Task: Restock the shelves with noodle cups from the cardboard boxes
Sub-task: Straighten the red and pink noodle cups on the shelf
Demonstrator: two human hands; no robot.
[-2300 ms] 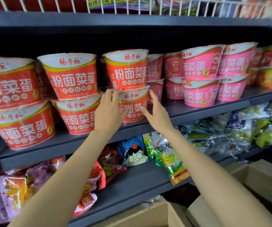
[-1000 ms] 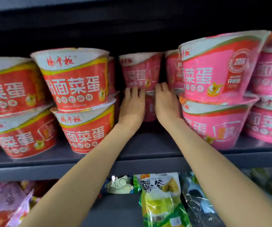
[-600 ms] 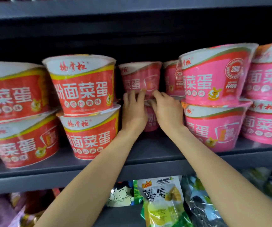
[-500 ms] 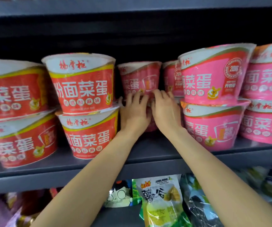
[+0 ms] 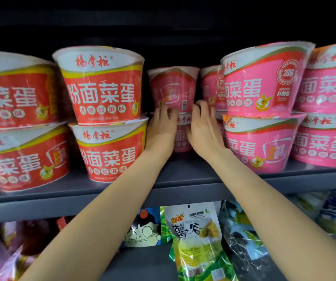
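Observation:
Deep in the middle shelf (image 5: 183, 175), between the front rows, stands a stack of two red noodle cups. My left hand (image 5: 161, 130) and my right hand (image 5: 203, 128) press against the two sides of the lower cup (image 5: 181, 136), with their fingertips reaching the base of the upper cup (image 5: 173, 88). The fingers lie stretched along the cups and the lower cup is clamped between both palms. Most of the lower cup is hidden behind my hands.
Stacked red cups (image 5: 102, 90) stand at the front left and stacked pink cups (image 5: 262, 84) at the front right, leaving a narrow gap for my arms. Snack bags (image 5: 195, 236) hang on the shelf below. No cardboard box is in view.
My hands have spread a little apart on the lower cup. The upper cup has turned and now shows its barcode side. The view has moved closer to the shelf.

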